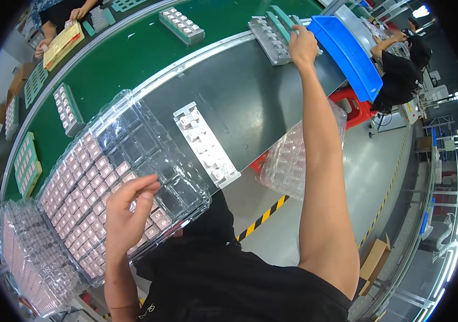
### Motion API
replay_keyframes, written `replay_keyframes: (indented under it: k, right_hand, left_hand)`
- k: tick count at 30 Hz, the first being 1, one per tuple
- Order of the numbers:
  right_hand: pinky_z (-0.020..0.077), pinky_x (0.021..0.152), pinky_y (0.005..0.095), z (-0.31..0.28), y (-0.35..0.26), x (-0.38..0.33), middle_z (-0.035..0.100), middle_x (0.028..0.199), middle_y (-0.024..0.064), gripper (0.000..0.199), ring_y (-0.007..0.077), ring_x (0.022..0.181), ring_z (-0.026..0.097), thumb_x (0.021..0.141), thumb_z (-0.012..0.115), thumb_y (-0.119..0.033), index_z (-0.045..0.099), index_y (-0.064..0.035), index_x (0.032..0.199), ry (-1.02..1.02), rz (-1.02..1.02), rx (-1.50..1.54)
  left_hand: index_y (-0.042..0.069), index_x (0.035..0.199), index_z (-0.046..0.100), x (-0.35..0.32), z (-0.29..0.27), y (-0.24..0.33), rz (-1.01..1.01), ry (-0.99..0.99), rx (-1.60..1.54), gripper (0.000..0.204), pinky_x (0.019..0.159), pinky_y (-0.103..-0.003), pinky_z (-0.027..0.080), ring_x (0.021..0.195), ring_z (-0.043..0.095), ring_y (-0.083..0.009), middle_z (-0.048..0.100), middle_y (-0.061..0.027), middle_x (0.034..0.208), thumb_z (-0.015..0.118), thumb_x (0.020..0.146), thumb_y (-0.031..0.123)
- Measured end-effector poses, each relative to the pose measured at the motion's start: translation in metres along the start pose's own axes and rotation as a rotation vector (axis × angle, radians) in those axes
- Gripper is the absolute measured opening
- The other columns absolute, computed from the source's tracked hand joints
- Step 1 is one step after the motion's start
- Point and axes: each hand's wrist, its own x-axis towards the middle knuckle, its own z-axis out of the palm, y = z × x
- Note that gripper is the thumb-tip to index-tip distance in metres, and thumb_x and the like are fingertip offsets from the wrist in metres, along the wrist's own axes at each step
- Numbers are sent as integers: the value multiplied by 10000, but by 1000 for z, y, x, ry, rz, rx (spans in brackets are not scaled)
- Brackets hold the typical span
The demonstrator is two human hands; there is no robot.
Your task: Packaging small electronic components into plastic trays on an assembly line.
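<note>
My right hand (303, 45) is stretched far out and grips a grey and green tray of small parts (273, 33) lying across the conveyor's metal rail. My left hand (127, 214) hovers over a clear plastic blister tray (132, 139) in front of me, fingers loosely apart and holding nothing. That tray is partly filled with several small pinkish components (84, 188); its far cells are empty. A grey strip holder with white parts (206, 144) lies on the dark work surface between the two hands.
A green conveyor belt (132, 53) carries several more part trays (181, 25). A blue bin (347, 53) sits at the right end. Stacks of clear trays stand at lower left (30, 257) and below the bench (288, 161). Other people work at upper left (59, 21) and upper right (401, 70).
</note>
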Motion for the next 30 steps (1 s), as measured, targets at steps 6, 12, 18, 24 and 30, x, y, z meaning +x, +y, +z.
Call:
replay_keyframes:
  k: [6,12,18,24,30]
  right_hand:
    - [519,921,496,29,33,15,699,1144,202,283,396,1078,659,890,613,-316,712,-196,1127,-300,71,-30]
    - [514,898,482,50,49,51,716,1091,177,454,392,1047,667,796,744,-368,610,-149,1171,-386,54,-210]
    - [540,880,444,48,42,55,720,1078,179,498,345,1022,690,805,764,-245,586,-100,1247,-409,-7,-285]
    - [506,882,493,15,51,58,693,1034,254,321,440,1008,650,786,609,-132,663,-113,1102,-211,87,-125]
    - [504,873,499,25,75,67,691,1007,247,346,441,1003,648,751,682,-171,612,-110,1084,-335,58,-171]
  left_hand:
    - [-19,1169,682,-3,-2,0,-9,-8,28,277,854,-322,531,946,698,-210,732,-149,1010,566,929,58]
    - [-26,1162,678,-3,-6,1,-17,-27,30,277,880,-335,519,972,691,-236,719,-159,1026,581,924,76]
    - [-43,1141,678,-5,-13,-3,-32,30,41,270,860,-330,508,952,682,-236,709,-166,1003,583,966,140]
    - [-41,1096,687,-2,-14,1,32,35,96,315,828,-338,495,915,663,-242,703,-170,978,594,988,239]
    - [-39,1075,689,1,-14,-4,2,42,112,332,828,-342,497,910,662,-248,701,-169,963,591,989,266]
